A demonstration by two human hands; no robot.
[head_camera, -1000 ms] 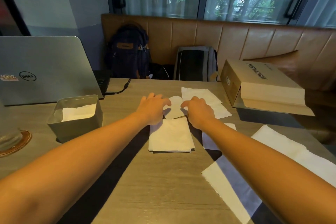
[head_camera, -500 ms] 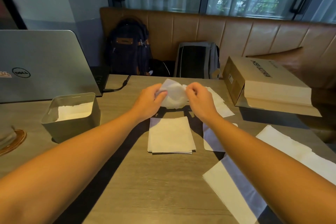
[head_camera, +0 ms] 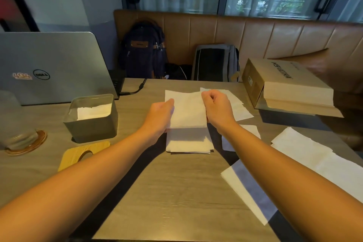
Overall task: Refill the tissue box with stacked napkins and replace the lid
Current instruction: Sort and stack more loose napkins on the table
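Observation:
A white napkin [head_camera: 186,110] is held flat between both hands over the table's middle. My left hand [head_camera: 160,115] grips its left edge and my right hand [head_camera: 218,109] grips its right edge. Just below it lies a small stack of napkins [head_camera: 188,143]. The grey tissue box [head_camera: 92,124] stands open at the left with white napkins inside. Its wooden lid [head_camera: 82,154], with an oval slot, lies flat in front of the box.
More loose napkins [head_camera: 306,155] lie at the right and behind my right hand. A cardboard box [head_camera: 284,84] sits at the back right, a laptop [head_camera: 53,68] at the back left, a glass on a coaster [head_camera: 21,141] at the far left. Bags rest on the bench.
Both hands picked a napkin up from the table and spread it out flat, then brought it nearer, over the stack. The view tilted down, showing the lid.

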